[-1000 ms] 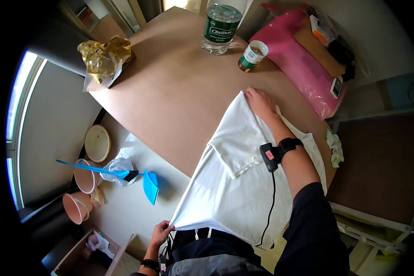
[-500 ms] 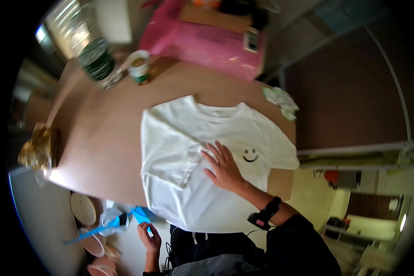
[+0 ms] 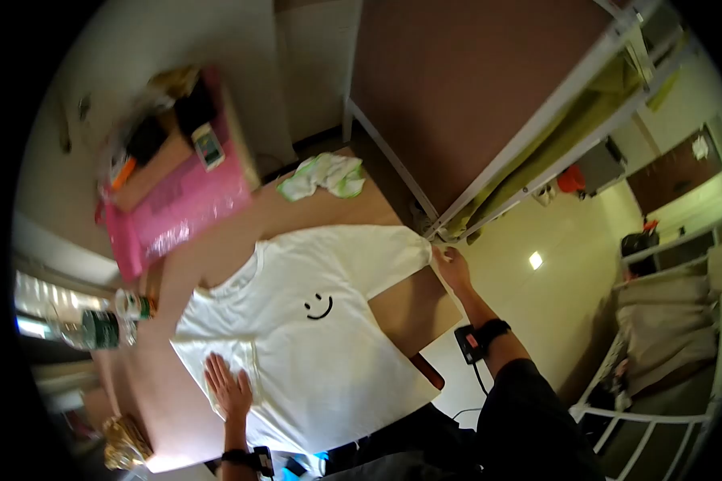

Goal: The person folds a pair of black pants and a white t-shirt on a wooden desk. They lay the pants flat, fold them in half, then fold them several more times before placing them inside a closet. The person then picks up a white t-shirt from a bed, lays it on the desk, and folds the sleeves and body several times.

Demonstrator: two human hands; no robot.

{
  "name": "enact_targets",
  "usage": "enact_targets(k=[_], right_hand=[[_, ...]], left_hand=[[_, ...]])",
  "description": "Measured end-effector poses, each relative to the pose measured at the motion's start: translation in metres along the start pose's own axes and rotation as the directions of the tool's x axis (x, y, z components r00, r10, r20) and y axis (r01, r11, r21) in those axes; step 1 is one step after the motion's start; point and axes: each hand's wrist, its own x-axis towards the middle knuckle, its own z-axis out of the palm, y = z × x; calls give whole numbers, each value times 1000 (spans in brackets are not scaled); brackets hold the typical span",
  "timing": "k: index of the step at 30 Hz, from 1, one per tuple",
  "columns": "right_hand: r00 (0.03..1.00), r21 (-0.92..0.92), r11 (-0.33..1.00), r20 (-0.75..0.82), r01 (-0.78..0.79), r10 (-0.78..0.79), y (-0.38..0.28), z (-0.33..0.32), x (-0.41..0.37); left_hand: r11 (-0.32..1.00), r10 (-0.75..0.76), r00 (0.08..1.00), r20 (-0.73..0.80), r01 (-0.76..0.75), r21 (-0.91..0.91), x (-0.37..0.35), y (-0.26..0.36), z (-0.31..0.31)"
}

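Note:
A white T-shirt with a black smiley print lies spread on the table, its neckline toward the upper left. One sleeve is folded in over the body on the left. My left hand rests flat on that folded sleeve, fingers stretched out. At the table's right edge, my right hand pinches the hem of the other sleeve, which is drawn out to the right. The fingertips there are partly hidden. Both wrists carry black straps with small devices.
On the brown table are a green-and-white cloth, a paper cup, a plastic bottle and a crumpled golden bag. Pink wrapping with a phone lies at the back. A bed frame stands right.
My left hand came up from below the table edge, near a blue thing, onto the folded sleeve. My right hand left the shirt's middle for the right sleeve's end. The view turned right.

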Motion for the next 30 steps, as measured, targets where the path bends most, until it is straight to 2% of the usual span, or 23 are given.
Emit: enact_targets(k=[1, 2, 3, 5, 6, 7, 8, 9, 11, 13, 15, 17, 19, 21, 23, 24, 25, 26, 27, 28, 29, 30], right_hand=[[986, 66, 997, 165, -31, 20, 4, -4, 18], [967, 179, 981, 251, -79, 33, -15, -7, 18], [943, 290, 949, 333, -122, 20, -33, -3, 23], [913, 521, 836, 402, -173, -62, -24, 16, 31], [911, 540, 821, 407, -185, -62, -25, 20, 36], [952, 650, 751, 288, -116, -103, -36, 19, 40], [977, 738, 674, 168, -37, -131, -47, 22, 41], [976, 746, 665, 174, -43, -133, -52, 28, 43], [927, 981, 176, -10, 81, -374, -64, 33, 43], [883, 783, 521, -74, 340, -464, -69, 11, 39], [881, 714, 604, -37, 354, -471, -79, -7, 30], [843, 649, 611, -89, 453, -530, -73, 7, 36], [870, 667, 676, 82, 315, -486, -78, 2, 31], [875, 581, 668, -185, 465, -447, -72, 34, 23], [940, 709, 689, 112, 152, -323, -68, 15, 6], [848, 538, 841, 471, -58, -243, -70, -17, 3], [855, 532, 844, 466, -66, -227, -65, -22, 4], [848, 493, 853, 514, -170, -128, -64, -21, -4], [825, 453, 849, 564, -272, -37, -64, -17, -13], [890, 483, 854, 452, -194, -53, -59, -3, -22], [884, 486, 852, 463, -195, -61, -49, 14, -26], [959, 487, 869, 278, -86, -61, -43, 37, -30]], left_hand=[[1000, -23, 999, 45, 22, 21, 1, 11, -5], [994, -100, 988, 118, 95, 49, 1, 12, -6], [997, -77, 997, 22, 77, 15, 2, 17, -3], [999, -27, 999, -33, 26, -33, 6, 54, -13], [991, -45, 999, -9, 43, -130, 4, 77, -16], [973, -61, 998, 17, 63, -224, 11, 101, -21], [972, -54, 998, 20, 58, -229, 15, 127, -29], [971, 25, 1000, 7, -22, -238, 19, 144, -26], [942, 89, 995, 53, -67, -329, 35, 174, -26], [917, 170, 984, 44, -142, -373, 62, 206, -23], [883, 218, 970, 110, -147, -447, 102, 231, -13], [839, 251, 954, 165, -130, -528, 154, 262, 0], [862, 333, 928, 167, -228, -453, 203, 287, 10], [839, 479, 866, 145, -402, -367, 237, 303, 28], [953, 300, 874, 383, -253, -168, 254, 302, 67], [948, 315, 866, 388, -266, -177, 252, 311, 74], [976, 216, 911, 352, -192, -101, 249, 321, 81], [994, 109, 945, 309, -109, -18, 245, 322, 83], [994, 110, 942, 318, -112, -11, 246, 322, 83], [991, 130, 935, 331, -116, -64, 250, 320, 84], [988, 140, 930, 341, -109, -110, 250, 315, 82], [976, 166, 939, 300, -113, -186, 249, 313, 78]])
